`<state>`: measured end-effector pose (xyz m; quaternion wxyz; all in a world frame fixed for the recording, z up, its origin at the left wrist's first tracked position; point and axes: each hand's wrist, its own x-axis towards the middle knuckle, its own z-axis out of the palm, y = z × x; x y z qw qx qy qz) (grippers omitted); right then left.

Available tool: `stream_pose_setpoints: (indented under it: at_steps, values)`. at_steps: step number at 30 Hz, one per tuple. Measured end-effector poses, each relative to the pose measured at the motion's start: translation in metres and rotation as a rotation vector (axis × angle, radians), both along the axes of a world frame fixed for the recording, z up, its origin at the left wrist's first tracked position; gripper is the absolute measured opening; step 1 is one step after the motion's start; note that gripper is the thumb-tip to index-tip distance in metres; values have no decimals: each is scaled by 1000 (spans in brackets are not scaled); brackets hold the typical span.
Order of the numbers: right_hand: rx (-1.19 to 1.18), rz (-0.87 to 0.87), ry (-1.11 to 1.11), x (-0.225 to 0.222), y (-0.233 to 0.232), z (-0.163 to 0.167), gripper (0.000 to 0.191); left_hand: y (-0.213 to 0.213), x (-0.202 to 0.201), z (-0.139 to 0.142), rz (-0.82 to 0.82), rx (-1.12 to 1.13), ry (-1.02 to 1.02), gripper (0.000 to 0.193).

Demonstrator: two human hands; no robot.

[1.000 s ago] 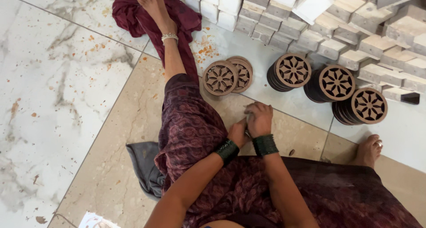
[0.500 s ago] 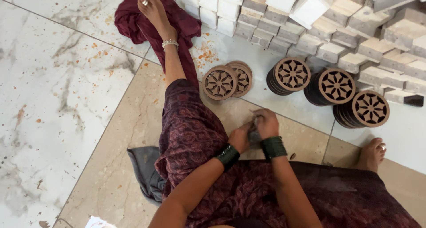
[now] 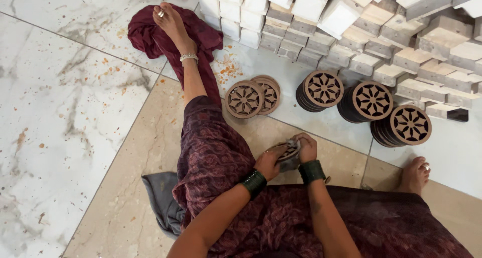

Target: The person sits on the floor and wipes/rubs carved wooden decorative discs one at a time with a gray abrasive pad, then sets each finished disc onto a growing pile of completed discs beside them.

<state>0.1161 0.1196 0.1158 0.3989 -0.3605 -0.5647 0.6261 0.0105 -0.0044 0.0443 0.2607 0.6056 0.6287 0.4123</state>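
Carved wooden disc (image 3: 288, 151), round with a flower cut-out, is sitting between my two hands just above my lap, over the beige floor tile (image 3: 150, 152). My left hand (image 3: 269, 161) is curling closed around its near edge, and my right hand (image 3: 305, 146) is closing over its far side together with a small grey rag (image 3: 291, 162) that is pressing against the disc. Both wrists are wearing dark bands.

Two more discs (image 3: 252, 97) are lying flat beside my outstretched leg, overlapping each other. Three stacks of discs (image 3: 369, 105) are standing on edge in a row further right, well apart from my hands. Pale wooden blocks (image 3: 351, 32) are piling up behind them. My foot is resting on a maroon cloth (image 3: 150, 34), and a grey cloth (image 3: 163, 200) is lying by my knee.
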Motion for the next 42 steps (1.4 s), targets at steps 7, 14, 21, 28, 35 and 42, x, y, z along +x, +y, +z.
stream_pose_setpoints:
  at_steps: [7,14,21,28,35,42]
  values:
    - [616,39,-586,-25,-22,41,18,5,4,1,171,-226,-159,42]
    - [-12,37,-246,-16,8,12,23,3,0,-9,91,-90,-83,71]
    - [91,-4,-243,4,-5,3,25,0,3,-3,49,-22,-103,68]
    - [654,80,-603,-23,-17,36,15,-1,10,-7,178,-209,-144,43]
    - [118,6,-232,-3,9,3,21,-3,1,-6,48,-10,-205,67]
    - [207,-44,-592,-2,-12,18,19,-1,6,-1,43,-60,-142,58]
